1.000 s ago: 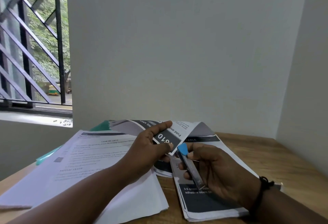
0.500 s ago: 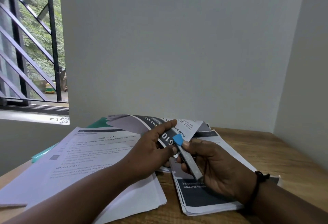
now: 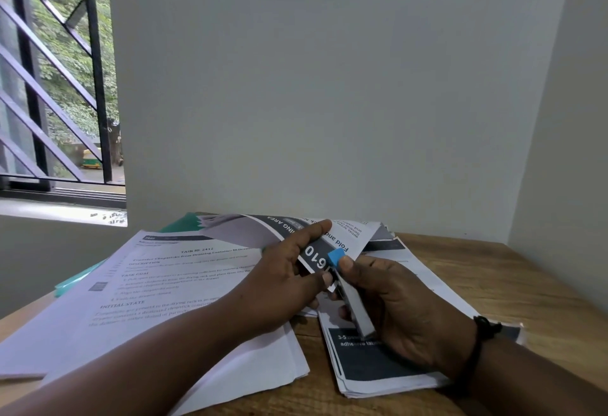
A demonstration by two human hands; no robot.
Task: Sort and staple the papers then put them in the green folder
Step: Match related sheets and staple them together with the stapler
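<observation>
**Stapler at the corner of a lifted sheaf**

A wooden desk (image 3: pixel 493 284) sits in a corner of pale walls, with a barred window (image 3: pixel 59 86) at ten o'clock and green leaves beyond it. Two heaps of paper lie on the desk – a white stack (image 3: pixel 164 300) printed with text at eight o'clock, and a stack with dark bands (image 3: pixel 378 359) at five o'clock. The green folder (image 3: pixel 184 223) shows only as an edge under the white stack, at its far side and at its left.

Near the middle, the left hand (image 3: pixel 289 280) pinches a lifted sheaf of printed papers (image 3: pixel 296 234) – thumb on top, fingers beneath – with the sheaf curling up toward twelve o'clock. Just to its right the right hand (image 3: pixel 401 310) is curled round a grey stapler (image 3: pixel 357 310) with a blue tip, the thumb pressing near that tip. The stapler's front end meets the near corner of the held sheaf
</observation>
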